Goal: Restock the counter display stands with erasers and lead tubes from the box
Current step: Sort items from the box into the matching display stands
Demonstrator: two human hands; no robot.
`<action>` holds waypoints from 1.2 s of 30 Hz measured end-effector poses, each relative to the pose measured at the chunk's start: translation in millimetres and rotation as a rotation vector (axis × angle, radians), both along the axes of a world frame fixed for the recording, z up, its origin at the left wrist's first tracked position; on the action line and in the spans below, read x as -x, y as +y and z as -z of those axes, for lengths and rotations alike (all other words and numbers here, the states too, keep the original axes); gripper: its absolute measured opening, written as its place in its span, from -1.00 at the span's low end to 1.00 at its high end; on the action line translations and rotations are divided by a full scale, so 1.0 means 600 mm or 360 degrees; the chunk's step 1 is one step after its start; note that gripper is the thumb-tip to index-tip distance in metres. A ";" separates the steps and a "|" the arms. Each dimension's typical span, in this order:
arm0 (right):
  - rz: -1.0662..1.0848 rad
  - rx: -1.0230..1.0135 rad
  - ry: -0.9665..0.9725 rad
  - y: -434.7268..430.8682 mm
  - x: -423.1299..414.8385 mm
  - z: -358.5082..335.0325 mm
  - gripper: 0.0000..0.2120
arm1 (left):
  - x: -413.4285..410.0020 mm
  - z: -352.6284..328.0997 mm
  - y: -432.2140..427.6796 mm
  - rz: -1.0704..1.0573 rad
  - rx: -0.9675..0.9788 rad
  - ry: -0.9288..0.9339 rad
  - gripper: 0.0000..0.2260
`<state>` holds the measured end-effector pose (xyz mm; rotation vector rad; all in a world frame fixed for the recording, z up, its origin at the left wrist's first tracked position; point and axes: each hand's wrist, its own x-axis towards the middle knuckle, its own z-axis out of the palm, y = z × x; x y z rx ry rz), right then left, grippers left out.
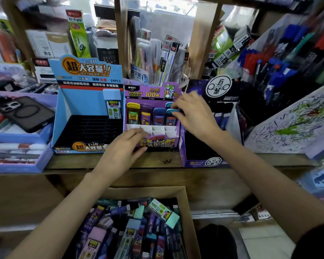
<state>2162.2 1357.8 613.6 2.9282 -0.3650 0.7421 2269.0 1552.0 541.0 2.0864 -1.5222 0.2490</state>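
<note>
Here our right hand (193, 116) pinches an upright blue-capped lead tube (171, 116) at its nine o'clock in the purple stand (157, 142), while our left hand (126, 148), fingers loosely together, steadies the front.

Wooden shelf posts (121, 34) rise behind the counter (157, 161), daylight glaring through a window (163, 4) between them, with packed shelves (45, 40) to either side and pale floor tiles (260, 240) below right.

Left hand (126, 146) fingers curled, right hand (193, 111) pinching
</note>
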 end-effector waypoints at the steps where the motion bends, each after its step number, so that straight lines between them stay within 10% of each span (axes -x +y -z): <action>1: -0.0027 -0.0010 -0.0010 0.005 0.006 -0.005 -0.77 | 0.004 -0.006 0.006 0.0011 0.0012 -0.0006 -0.66; 11: -0.0280 -0.0829 0.0366 0.119 0.119 0.126 -0.89 | 0.069 0.106 0.147 -0.0069 -0.0123 0.0528 -0.79; 19: 0.0362 -0.1462 0.1004 0.199 0.152 0.390 -0.86 | 0.100 0.317 0.219 -0.0520 -0.0621 0.1113 -0.72; 28: 0.0504 -0.1406 0.1172 0.309 0.170 0.507 -0.41 | 0.122 0.402 0.262 -0.0892 -0.0936 0.0962 -0.27; 36: 0.0124 -0.1352 0.1210 0.334 0.195 0.521 -0.42 | 0.150 0.390 0.263 -0.0580 -0.0960 0.0918 -0.36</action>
